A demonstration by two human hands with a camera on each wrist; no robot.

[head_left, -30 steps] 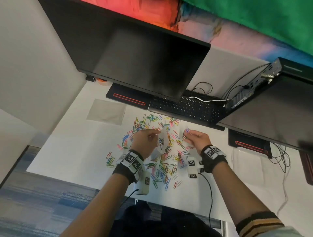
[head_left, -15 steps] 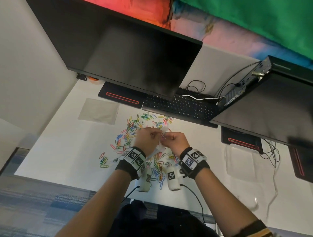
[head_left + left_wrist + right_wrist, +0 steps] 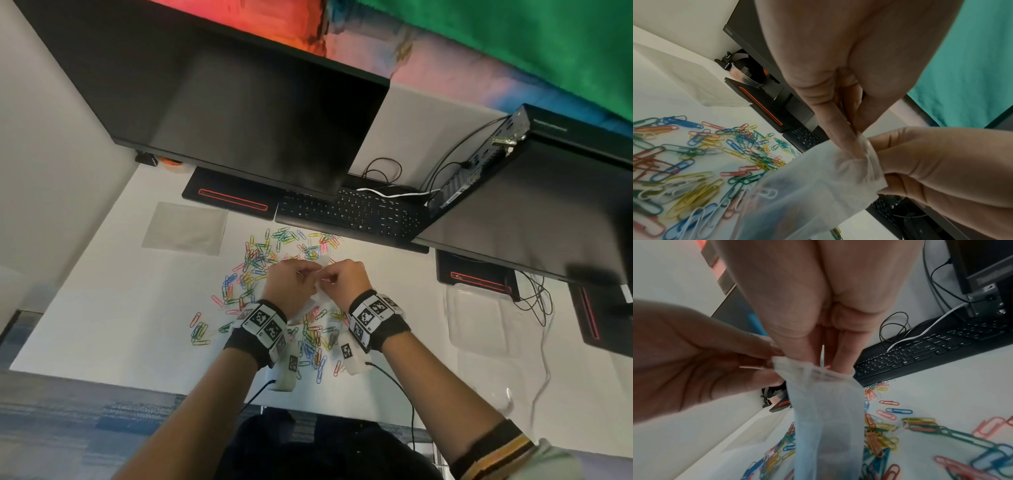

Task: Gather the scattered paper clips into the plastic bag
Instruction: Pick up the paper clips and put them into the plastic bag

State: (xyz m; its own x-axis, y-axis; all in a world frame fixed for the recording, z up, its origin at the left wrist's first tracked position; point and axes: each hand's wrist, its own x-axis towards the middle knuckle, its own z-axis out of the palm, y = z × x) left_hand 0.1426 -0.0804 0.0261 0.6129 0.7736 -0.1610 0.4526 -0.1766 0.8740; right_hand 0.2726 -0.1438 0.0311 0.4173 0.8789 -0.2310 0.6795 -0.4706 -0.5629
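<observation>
Many coloured paper clips (image 3: pixel 255 270) lie scattered on the white desk (image 3: pixel 120 308), also seen in the left wrist view as paper clips (image 3: pixel 694 154). A small clear plastic bag (image 3: pixel 317 298) hangs between my two hands above the pile. My left hand (image 3: pixel 308 274) pinches the bag's top edge, shown close up as my left hand (image 3: pixel 853 139) on the bag (image 3: pixel 807 186). My right hand (image 3: pixel 329 279) is at the bag's mouth. In the right wrist view my right hand (image 3: pixel 830 360) pinches a paper clip (image 3: pixel 822 356) that pokes into the bag (image 3: pixel 828 418).
A black keyboard (image 3: pixel 349 212) lies just behind the pile under a large monitor (image 3: pixel 239 113). A second monitor (image 3: pixel 531 205) overhangs the right. A flat clear sheet (image 3: pixel 186 224) lies at back left; a clear plastic container (image 3: pixel 479 315) and cables (image 3: pixel 537 301) sit at right.
My right hand has moved left from the pile, carrying clips, and now meets my left hand at the bag's mouth. The left hand has kept hold of the bag.
</observation>
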